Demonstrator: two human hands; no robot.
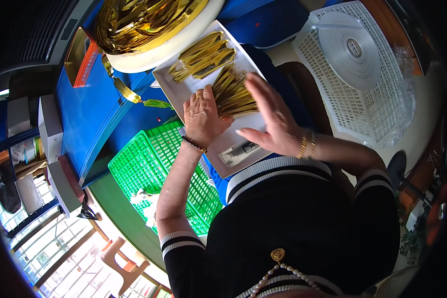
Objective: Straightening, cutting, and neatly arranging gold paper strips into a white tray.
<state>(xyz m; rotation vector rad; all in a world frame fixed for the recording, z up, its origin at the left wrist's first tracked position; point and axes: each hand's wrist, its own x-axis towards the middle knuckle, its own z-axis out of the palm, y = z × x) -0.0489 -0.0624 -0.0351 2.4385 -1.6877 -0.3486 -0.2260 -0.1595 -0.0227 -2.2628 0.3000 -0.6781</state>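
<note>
A shallow white box (245, 54) lies across my lap, holding flat gold foil strips. One bundle of gold strips (203, 55) lies in its far part, and a second bundle of gold strips (235, 93) lies between my hands. My left hand (202, 115) rests at the left edge of this nearer bundle, fingers extended and slightly bent, thumb out to the right. On the other side my right hand (273, 119) is spread, thumb apart from the fingers, with nothing visible in it. A pale printed packet (238, 153) lies in the near end of the box.
A round white tub (169, 48) heaped with gold foil stands beyond the box on a blue table (82, 116). An orange-red open box (82, 62) is left of it. A green plastic crate (146, 154) stands at my left. On the right, a white basket (328, 107) carries a ribbon reel (350, 47).
</note>
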